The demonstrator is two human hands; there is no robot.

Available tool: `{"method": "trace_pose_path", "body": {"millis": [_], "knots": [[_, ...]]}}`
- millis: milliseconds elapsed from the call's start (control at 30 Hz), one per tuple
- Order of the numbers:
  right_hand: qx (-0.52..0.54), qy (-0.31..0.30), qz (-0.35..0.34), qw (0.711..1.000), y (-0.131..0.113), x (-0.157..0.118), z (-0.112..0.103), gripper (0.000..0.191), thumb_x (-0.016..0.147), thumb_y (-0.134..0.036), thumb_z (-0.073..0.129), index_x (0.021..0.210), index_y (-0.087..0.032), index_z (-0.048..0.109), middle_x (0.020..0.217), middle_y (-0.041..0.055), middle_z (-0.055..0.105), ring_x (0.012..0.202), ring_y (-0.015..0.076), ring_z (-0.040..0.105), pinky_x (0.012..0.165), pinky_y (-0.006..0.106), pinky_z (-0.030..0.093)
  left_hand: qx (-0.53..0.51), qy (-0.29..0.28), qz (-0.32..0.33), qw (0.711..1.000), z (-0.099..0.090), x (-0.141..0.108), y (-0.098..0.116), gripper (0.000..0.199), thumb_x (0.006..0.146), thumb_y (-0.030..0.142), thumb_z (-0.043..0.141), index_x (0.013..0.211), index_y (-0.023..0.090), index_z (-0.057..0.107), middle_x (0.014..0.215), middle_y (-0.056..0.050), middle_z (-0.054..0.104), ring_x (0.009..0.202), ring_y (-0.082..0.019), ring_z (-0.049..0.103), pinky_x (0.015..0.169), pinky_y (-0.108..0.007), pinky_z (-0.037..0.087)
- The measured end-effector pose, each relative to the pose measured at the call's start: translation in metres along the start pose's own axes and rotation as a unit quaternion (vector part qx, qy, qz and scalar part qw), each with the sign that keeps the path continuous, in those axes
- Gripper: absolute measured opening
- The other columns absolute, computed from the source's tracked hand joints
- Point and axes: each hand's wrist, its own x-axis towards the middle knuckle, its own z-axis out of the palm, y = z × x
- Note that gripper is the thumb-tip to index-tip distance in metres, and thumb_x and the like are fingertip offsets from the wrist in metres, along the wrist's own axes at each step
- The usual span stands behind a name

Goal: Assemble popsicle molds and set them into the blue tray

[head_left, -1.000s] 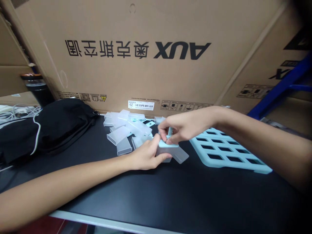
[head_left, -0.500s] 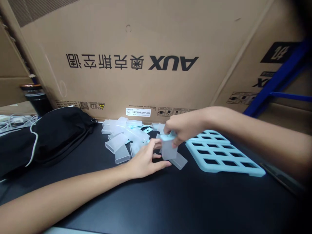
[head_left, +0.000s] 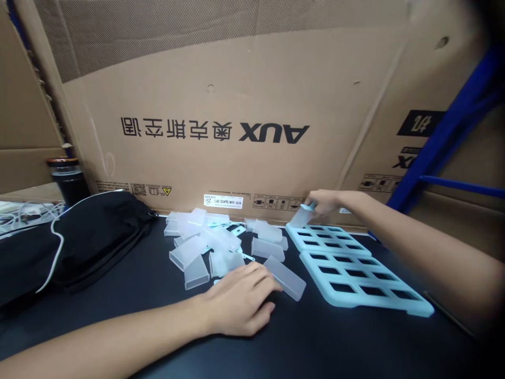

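At the far left corner of the light blue grid rack [head_left: 335, 302], my right hand [head_left: 325, 202] is closed around the blue top of a translucent plastic container [head_left: 301, 217]. That container is tilted over the rack, and I cannot tell whether its lower end sits in an opening. My left hand [head_left: 246, 300] rests on the table, fingers loosely curled and thumb apart, with nothing gripped. Its fingertips are by the near end of a loose translucent container [head_left: 288, 279]. Beyond it lies a pile of translucent containers [head_left: 187, 252] with light blue pieces [head_left: 238, 230] among them.
A large cardboard box [head_left: 221, 163] stands behind the black table [head_left: 315, 347]. On the left are a black cloth bag [head_left: 106, 226] with a white cord, a dark cup [head_left: 69, 181] and white cables [head_left: 33, 213]. A blue metal frame [head_left: 430, 142] rises at right.
My right hand has carried the blue-topped container away from my left hand, right and back to the rack's far corner. My left hand has lowered to the table. The view has tilted upward.
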Motion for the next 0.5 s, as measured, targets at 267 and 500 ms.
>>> {"method": "trace_pose_path", "body": {"millis": [267, 500], "knots": [[-0.067, -0.056, -0.022, 0.996, 0.003, 0.004, -0.002, 0.022, 0.065, -0.016, 0.065, 0.085, -0.013, 0.074, 0.063, 0.0062, 0.065, 0.061, 0.0176, 0.059, 0.062, 0.03, 0.041, 0.015, -0.037, -0.004, 0.999, -0.001, -0.001, 0.002, 0.045, 0.094, 0.036, 0.045, 0.135, 0.018, 0.044, 0.141, -0.012, 0.049, 0.141, -0.028, 0.032, 0.116, -0.047, 0.028], [-0.095, -0.066, 0.019, 0.993, -0.01, 0.014, -0.002, 0.027, 0.056, -0.014, 0.071, 0.083, -0.014, 0.073, 0.061, 0.0044, 0.064, 0.056, 0.0191, 0.059, 0.058, 0.032, 0.042, 0.031, -0.016, 0.004, 0.999, -0.004, 0.001, 0.003, 0.028, 0.091, 0.034, 0.05, 0.111, 0.016, 0.054, 0.115, -0.012, 0.057, 0.123, -0.026, 0.048, 0.109, -0.04, 0.039]]}}
